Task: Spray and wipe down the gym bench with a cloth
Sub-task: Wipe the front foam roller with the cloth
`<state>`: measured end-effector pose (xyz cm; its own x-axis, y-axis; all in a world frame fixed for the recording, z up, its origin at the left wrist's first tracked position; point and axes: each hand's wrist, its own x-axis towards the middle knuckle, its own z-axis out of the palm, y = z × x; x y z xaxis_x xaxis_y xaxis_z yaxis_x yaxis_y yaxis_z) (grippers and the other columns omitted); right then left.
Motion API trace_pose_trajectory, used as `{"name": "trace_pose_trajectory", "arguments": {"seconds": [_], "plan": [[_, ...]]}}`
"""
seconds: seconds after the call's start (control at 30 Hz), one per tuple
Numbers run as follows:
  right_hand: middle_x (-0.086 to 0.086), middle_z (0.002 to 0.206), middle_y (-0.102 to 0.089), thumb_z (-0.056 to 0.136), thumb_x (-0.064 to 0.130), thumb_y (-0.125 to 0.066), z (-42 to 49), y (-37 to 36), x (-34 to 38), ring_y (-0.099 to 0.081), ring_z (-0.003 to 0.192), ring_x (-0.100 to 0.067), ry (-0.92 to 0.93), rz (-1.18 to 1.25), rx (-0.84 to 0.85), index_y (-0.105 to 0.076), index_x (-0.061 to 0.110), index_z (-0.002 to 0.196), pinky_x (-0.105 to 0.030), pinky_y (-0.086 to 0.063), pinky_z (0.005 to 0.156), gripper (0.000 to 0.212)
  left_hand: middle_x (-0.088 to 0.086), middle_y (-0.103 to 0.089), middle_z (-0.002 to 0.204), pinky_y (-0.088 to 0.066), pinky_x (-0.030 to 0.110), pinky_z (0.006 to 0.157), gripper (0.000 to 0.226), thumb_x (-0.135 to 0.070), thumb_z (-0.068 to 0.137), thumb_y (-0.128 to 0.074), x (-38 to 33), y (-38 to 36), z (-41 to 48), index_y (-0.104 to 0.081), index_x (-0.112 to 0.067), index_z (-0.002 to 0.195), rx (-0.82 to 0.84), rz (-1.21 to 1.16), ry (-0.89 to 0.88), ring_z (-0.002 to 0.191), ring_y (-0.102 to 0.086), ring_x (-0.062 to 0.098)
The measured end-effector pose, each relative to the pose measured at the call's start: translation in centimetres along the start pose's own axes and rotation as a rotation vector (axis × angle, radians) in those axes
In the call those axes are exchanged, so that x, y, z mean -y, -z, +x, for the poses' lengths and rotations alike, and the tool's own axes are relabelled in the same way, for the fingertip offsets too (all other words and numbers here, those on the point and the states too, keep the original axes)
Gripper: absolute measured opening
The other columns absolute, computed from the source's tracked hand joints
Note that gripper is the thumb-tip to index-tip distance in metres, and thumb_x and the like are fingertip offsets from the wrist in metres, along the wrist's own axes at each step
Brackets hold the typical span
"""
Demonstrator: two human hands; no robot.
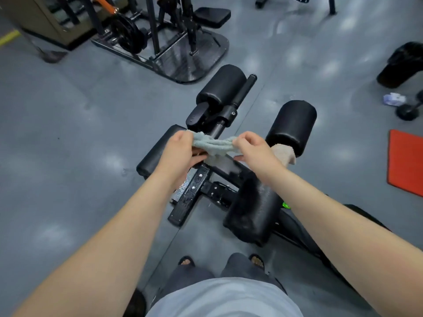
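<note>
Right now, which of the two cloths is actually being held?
The grey-green cloth, stretched between the left hand and right hand; the beige cloth lies unheld beside a black roller pad.

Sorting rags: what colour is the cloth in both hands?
Pale grey-green cloth, clearest in the head view.

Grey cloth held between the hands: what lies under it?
The left hand and right hand hold the grey cloth above the bench frame. The part directly beneath is hidden.

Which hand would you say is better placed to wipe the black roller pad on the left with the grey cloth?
Left, probably: the left hand grips the grey cloth directly over that roller pad; the right hand holds its other end farther off.
</note>
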<state>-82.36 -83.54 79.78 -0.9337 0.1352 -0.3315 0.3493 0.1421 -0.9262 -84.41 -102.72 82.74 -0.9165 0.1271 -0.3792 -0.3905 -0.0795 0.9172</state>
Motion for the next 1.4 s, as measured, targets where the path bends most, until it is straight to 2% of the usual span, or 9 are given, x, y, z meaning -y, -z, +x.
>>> {"name": "trace_pose_trajectory", "arguments": {"seconds": [0.1, 0.2, 0.27, 0.57, 0.73, 0.93, 1.0, 1.13, 1.4], "plan": [[0.0, 0.116, -0.057, 0.09, 0.019, -0.055, -0.6, -2.1, 1.3, -0.055, 0.091, -0.006, 0.065, -0.191, -0.112, -0.051, 0.002, 0.076, -0.026, -0.042, 0.082, 0.022, 0.017, -0.075, 0.111, -0.058, 0.045, 0.094, 0.042, -0.005, 0.098, -0.03, -0.9, 2.7, 0.7, -0.05, -0.002, 0.134, 0.045, -0.065, -0.003, 0.109, -0.071, 0.029], [0.009, 0.124, -0.066, 0.091, 0.009, -0.051, -1.5, -3.8, 2.3, -0.063, 0.108, -0.015, 0.062, -0.08, 0.019, -0.053, -0.005, 0.076, -0.037, -0.046, 0.096, 0.021, 0.022, -0.072, 0.114, -0.058, 0.05, 0.092, 0.04, 0.001, 0.096, -0.029, -1.4, 4.9, 0.9, -0.05, -0.007, 0.128, 0.06, -0.188, 0.038, 0.112, -0.069, 0.036], [0.01, 0.119, -0.071, 0.083, 0.014, -0.051, -1.7, -5.3, 2.8, -0.063, 0.102, -0.037, 0.027, -0.087, 0.16, -0.061, 0.007, 0.073, -0.048, -0.051, 0.092, 0.016, 0.023, -0.069, 0.12, -0.057, 0.055, 0.092, 0.042, 0.003, 0.092, -0.03, -1.6, 6.6, 0.9, -0.051, -0.009, 0.126, 0.119, -0.242, 0.064, 0.113, -0.068, 0.039], [0.003, 0.092, -0.058, 0.077, 0.029, -0.064, -1.6, -11.1, 3.9, -0.057, 0.087, -0.011, 0.008, 0.074, 0.206, -0.053, 0.021, 0.097, -0.033, -0.048, 0.077, 0.024, 0.019, -0.059, 0.106, -0.048, 0.057, 0.097, 0.031, 0.007, 0.084, -0.045, -3.6, 12.0, 0.9, -0.056, -0.008, 0.109, 0.28, -0.213, -0.002, 0.103, -0.059, 0.034], [0.002, 0.062, -0.04, 0.1, 0.008, -0.059, -1.1, -13.1, 5.0, -0.039, 0.05, -0.006, 0.065, 0.157, 0.175, -0.046, 0.016, 0.112, -0.015, -0.038, 0.052, 0.019, 0.009, -0.06, 0.098, -0.059, 0.042, 0.083, 0.014, 0.0, 0.1, -0.046, -4.2, 14.3, 1.7, -0.048, -0.013, 0.104, 0.157, -0.066, -0.044, 0.092, -0.066, 0.021], [0.008, 0.082, -0.058, 0.099, 0.021, -0.053, -0.2, -14.2, 4.8, -0.049, 0.065, -0.01, 0.1, -0.041, 0.144, -0.067, 0.032, 0.101, -0.029, -0.044, 0.063, 0.018, 0.003, -0.059, 0.097, -0.053, 0.033, 0.063, 0.04, -0.033, 0.097, -0.066, -2.7, 16.8, 2.6, -0.035, -0.023, 0.12, -0.172, 0.426, -0.017, 0.079, -0.06, 0.021], [0.013, 0.093, -0.065, 0.096, 0.025, -0.062, -0.5, -14.0, 5.2, -0.058, 0.073, -0.004, 0.097, -0.135, 0.186, -0.068, 0.035, 0.114, -0.021, -0.047, 0.072, 0.021, 0.003, -0.059, 0.094, -0.052, 0.026, 0.054, 0.042, -0.03, 0.098, -0.064, -2.6, 17.1, 2.6, -0.034, -0.025, 0.126, -0.132, 0.401, -0.013, 0.072, -0.059, 0.018], [0.007, 0.12, -0.056, 0.087, 0.023, -0.072, -0.3, -13.9, 5.9, -0.06, 0.098, -0.005, 0.18, -0.524, 0.219, -0.052, 0.036, 0.134, -0.011, -0.046, 0.078, 0.052, -0.001, -0.069, 0.111, -0.056, 0.031, 0.087, 0.035, -0.032, 0.085, -0.072, -2.9, 17.8, 2.0, -0.063, -0.032, 0.118, 0.097, 0.625, -0.049, 0.089, -0.068, 0.015], [0.006, 0.102, -0.045, 0.092, 0.015, -0.062, 0.5, -14.1, 5.4, -0.051, 0.089, -0.007, 0.327, -0.691, 0.156, -0.068, 0.026, 0.105, -0.02, -0.037, 0.079, 0.018, 0.006, -0.068, 0.086, -0.038, 0.01, 0.053, 0.008, -0.019, 0.088, -0.077, -2.9, 18.7, 2.3, -0.071, -0.017, 0.082, 0.142, 0.901, -0.158, 0.064, -0.056, 0.008]]}}
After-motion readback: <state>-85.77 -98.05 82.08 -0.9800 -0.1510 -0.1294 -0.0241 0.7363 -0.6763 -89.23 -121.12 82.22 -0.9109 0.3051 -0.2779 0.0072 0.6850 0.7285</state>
